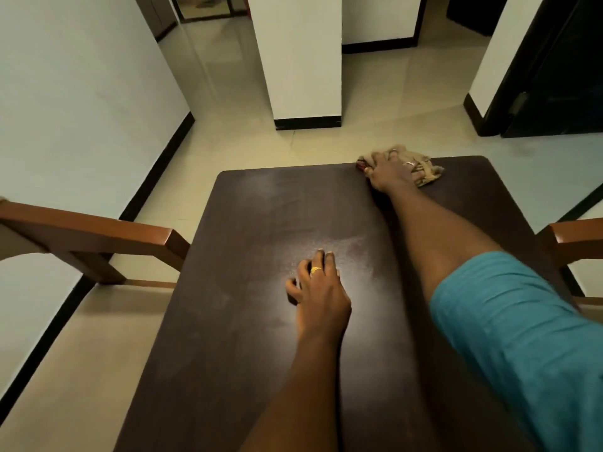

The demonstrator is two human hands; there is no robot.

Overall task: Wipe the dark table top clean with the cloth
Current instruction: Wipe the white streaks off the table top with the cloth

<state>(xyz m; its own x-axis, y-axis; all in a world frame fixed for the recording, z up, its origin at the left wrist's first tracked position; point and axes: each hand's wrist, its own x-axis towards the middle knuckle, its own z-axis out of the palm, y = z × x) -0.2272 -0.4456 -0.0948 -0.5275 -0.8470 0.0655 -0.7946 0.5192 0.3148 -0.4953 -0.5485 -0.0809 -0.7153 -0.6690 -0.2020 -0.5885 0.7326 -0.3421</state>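
A dark brown table top (248,243) fills the middle of the view, with a pale dusty film across its centre. My right hand (390,172) reaches to the far edge and presses down on a crumpled beige cloth (424,169), which sticks out to the right of the fingers. A teal sleeve covers that upper arm. My left hand (318,287) rests on the table's middle, fingers spread and bent, fingertips on the dusty patch, holding nothing. It wears a gold ring.
A brown wooden chair back (98,236) stands at the table's left side and another (574,236) at the right. Beyond the far edge lie beige floor tiles, a white pillar (303,60) and a dark door (554,76).
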